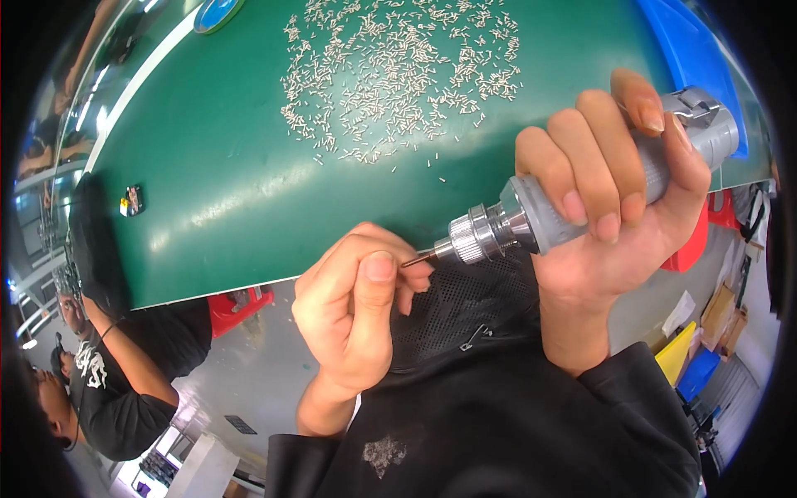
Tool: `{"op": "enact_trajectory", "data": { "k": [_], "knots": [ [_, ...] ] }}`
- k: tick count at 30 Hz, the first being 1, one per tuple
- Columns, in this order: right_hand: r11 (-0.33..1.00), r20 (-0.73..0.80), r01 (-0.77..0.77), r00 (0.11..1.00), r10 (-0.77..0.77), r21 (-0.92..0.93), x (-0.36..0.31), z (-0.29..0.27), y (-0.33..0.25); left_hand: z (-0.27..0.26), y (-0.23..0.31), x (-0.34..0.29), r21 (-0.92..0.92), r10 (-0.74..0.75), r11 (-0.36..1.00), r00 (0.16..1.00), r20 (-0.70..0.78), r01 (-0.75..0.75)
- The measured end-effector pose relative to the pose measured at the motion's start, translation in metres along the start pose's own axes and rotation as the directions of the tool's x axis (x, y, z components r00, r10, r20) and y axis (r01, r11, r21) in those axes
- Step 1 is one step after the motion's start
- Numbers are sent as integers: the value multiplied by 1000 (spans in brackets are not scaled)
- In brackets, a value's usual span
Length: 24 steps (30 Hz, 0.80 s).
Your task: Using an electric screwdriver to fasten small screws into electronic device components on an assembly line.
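My right hand [594,187] is wrapped round a grey electric screwdriver [548,199] with a silver, ridged nose, its thin bit [419,258] pointing left. Close to the table's near edge, my left hand [353,303] is closed in a pinch, thumb against bent forefinger. The bit's tip reaches that pinch. Whatever lies between those fingers is hidden or too small to name. Beyond both hands, many small silvery screws or pins [398,75] lie scattered on the green table [224,166].
A blue tray [701,50] stands at the right far side, and a round blue dish [216,12] at the far left. A small black-and-yellow item [131,201] lies on the left. Another person [124,382] sits at left; red stools [237,309] stand by the table.
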State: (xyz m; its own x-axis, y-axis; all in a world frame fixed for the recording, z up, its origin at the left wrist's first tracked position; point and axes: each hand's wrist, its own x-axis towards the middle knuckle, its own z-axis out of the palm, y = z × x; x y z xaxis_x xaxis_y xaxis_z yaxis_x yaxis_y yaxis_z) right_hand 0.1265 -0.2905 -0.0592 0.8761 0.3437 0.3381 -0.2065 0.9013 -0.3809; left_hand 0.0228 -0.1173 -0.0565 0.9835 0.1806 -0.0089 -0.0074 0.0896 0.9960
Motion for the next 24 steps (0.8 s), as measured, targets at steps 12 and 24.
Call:
{"op": "enact_trajectory", "data": {
  "k": [12,24],
  "knots": [
    [989,-225,105,971,-81,99,-1,21,-1,-6,0,7,-234,30,972,988,151,6],
    [990,-177,92,982,-72,111,-1,25,2,-6,-3,2,-429,-1,900,986,169,75]
  ]
}}
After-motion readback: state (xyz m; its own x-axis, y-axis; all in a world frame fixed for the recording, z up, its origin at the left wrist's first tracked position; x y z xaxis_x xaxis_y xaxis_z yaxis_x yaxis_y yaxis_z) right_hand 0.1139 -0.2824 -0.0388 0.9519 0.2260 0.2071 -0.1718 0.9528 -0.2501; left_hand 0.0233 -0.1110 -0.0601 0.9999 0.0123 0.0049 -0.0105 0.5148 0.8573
